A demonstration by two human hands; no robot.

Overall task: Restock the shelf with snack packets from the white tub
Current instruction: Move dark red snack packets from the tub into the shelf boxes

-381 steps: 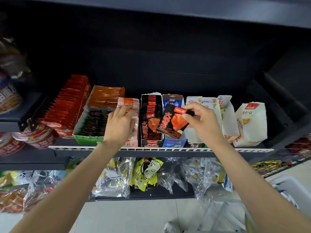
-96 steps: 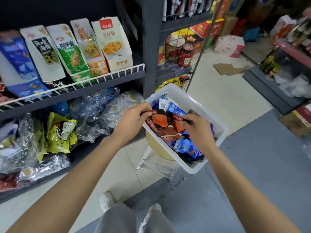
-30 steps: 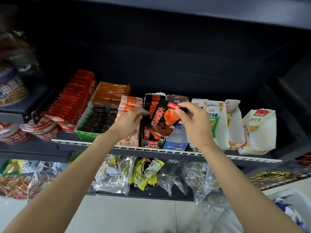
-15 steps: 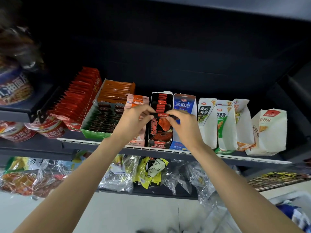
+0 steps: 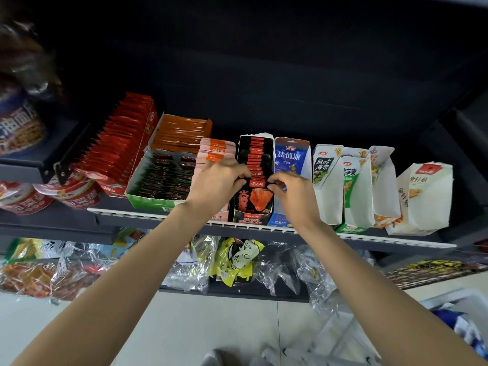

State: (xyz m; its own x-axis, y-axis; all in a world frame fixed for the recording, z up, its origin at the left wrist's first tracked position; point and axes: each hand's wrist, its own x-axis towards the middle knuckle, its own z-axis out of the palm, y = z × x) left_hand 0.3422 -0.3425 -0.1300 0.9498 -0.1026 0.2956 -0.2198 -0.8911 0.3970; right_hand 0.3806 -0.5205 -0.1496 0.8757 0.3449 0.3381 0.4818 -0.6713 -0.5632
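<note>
Both hands are pinching one black-and-red foil snack packet [image 5: 255, 199] by its top corners: left hand [image 5: 217, 184] at the left corner, right hand [image 5: 291, 192] at the right. The packet is standing upright at the front of the open black cardboard display box [image 5: 254, 157] on the dark metal shelf [image 5: 148, 220]. The white plastic tub [image 5: 460, 299], partly out of frame and blurred, is sitting well below and right of the box

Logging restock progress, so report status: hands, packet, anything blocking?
Left hand and right hand pinch black-and-red snack packet by its top corners. Packet at front of black display box. Nothing blocking.
</note>
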